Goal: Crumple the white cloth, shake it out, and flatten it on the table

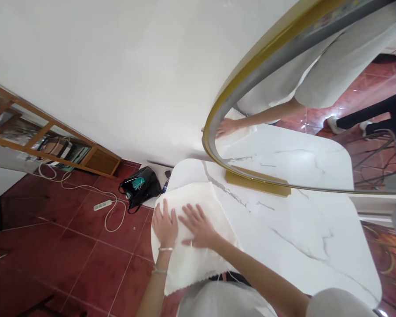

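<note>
A white wall [145, 79] fills the far side of the room from where I stand, above a red tiled floor [89, 246] that spreads off to the left. The white table [310, 251] with grey veining has rounded corners, and a big gold-rimmed mirror [290, 149] rises from it on a gold base [257, 182], its rim arching over the far side; in the glass I see the person's sleeve and arm, and farther off someone's legs [359, 119] in dark trousers. A wooden cabinet [102, 160], its shelves packed, runs along the wall. The cream cloth [214, 211], zigzag-edged, lies on the table's left end, clear of the mirror's base, its near corner reaching past the edge. Just beyond that end sits a black bag [150, 187], gaping, with something teal inside. The right hand [198, 226] and the left hand [165, 224] both press flat on the cloth, fingers spread, gripping nothing. A pale cable [86, 188] loops over the tiles around a white power strip [102, 205]. Bracelets [165, 249] circle the left wrist. Beside the bag, a small dark-blue item [165, 187] has marks too tiny to read.
</note>
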The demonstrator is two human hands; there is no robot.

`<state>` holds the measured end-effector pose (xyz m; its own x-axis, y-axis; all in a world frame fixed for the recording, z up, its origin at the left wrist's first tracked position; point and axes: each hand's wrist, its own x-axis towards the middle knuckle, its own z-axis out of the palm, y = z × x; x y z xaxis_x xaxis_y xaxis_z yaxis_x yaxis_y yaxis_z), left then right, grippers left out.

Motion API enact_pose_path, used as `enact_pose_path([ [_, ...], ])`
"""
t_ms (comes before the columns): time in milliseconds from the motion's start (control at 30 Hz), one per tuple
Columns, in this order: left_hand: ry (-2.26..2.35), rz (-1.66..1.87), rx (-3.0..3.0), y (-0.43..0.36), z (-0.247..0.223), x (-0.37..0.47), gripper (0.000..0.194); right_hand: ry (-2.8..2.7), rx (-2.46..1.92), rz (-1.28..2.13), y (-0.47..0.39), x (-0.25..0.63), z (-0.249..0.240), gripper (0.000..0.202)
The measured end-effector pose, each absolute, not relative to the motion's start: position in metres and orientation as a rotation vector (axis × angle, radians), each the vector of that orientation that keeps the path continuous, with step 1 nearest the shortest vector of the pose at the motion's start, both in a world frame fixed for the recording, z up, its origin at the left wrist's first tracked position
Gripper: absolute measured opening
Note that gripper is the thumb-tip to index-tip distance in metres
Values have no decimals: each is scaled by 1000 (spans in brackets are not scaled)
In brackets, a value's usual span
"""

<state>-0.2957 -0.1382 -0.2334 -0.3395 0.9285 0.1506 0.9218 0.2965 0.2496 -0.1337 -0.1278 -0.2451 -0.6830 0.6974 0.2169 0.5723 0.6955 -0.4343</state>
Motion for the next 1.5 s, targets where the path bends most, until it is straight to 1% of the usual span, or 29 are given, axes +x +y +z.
enact_pose_path([
  [33,2539,474,1774,-156,-233,-294,52,-2587,-952,517,-151,-129,-243,79],
  [100,2568,502,1770,-185,-234,-289,52,-2655,-928,609,-188,-119,-237,85],
  [200,2597,512,1812,-209,-238,-279,54,-2705,-933,699,-213,-105,-230,85],
  [300,2638,512,1834,-208,-243,-270,56,-2705,-891,709,-204,-94,-230,80],
  [433,2548,521,1910,-163,-249,-252,55,-2660,-968,634,-161,-74,-235,65],
  [633,2297,438,2015,-57,-242,-197,56,-2629,-1214,406,-80,-22,-238,58],
  [733,2176,391,2093,-42,-237,-185,55,-2590,-1258,331,-68,-8,-239,50],
  [800,2076,400,2196,-58,-234,-190,53,-2545,-1320,286,-79,-10,-241,45],
  [867,1983,412,2303,-91,-233,-203,52,-2492,-1384,259,-105,-18,-243,43],
  [1000,1954,420,2382,-179,-233,-226,53,-2494,-1320,324,-181,-32,-243,46],
  [1067,1966,425,2392,-217,-234,-229,56,-2541,-1253,419,-218,-32,-241,57],
  [1167,1982,422,2394,-249,-236,-221,60,-2606,-1218,539,-252,-22,-238,80],
  [1200,1989,419,2393,-251,-237,-217,60,-2621,-1212,556,-257,-18,-238,83],
  [1267,1977,407,2408,-246,-238,-208,59,-2645,-1179,561,-256,-9,-239,83],
  [1333,1905,389,2452,-229,-237,-200,55,-2647,-1165,528,-243,2,-242,77],
  [1433,1763,362,2511,-189,-237,-184,52,-2612,-1268,437,-208,26,-244,68],
  [1500,1717,356,2511,-160,-238,-167,52,-2598,-1334,387,-179,47,-244,66],
])
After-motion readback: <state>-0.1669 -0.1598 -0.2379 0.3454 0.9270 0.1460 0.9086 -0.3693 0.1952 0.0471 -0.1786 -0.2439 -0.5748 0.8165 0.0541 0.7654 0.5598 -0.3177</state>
